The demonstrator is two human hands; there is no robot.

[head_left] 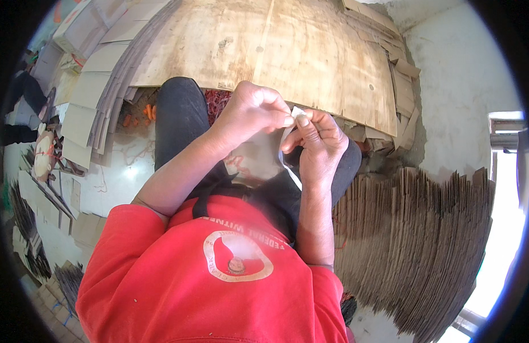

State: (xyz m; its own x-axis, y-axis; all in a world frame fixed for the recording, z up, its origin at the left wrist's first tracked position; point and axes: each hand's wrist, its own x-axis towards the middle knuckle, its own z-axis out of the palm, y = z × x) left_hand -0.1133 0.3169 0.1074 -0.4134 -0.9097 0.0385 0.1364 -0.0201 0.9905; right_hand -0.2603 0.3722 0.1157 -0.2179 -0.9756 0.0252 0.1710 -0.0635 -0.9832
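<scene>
Both hands meet above my lap, close to the front edge of the wooden board. A narrow white strip [289,167], perhaps tape or cloth, trails down from the fingertips beside my right wrist. My right hand [320,140] is closed, pinching the crumpled upper end of the strip between thumb and fingers. My left hand [254,110] is also closed, with thumb and forefinger pressed together at the strip's edge. How much of the strip lies inside the fingers is hidden.
A large plywood board [310,51] lies ahead of my knees. Upright cardboard sheets [413,240] are packed in a long row at right. Flat cardboard stacks [87,108] stand at left, with orange pieces [147,112] on the floor nearby. Another person's leg [33,94] shows at far left.
</scene>
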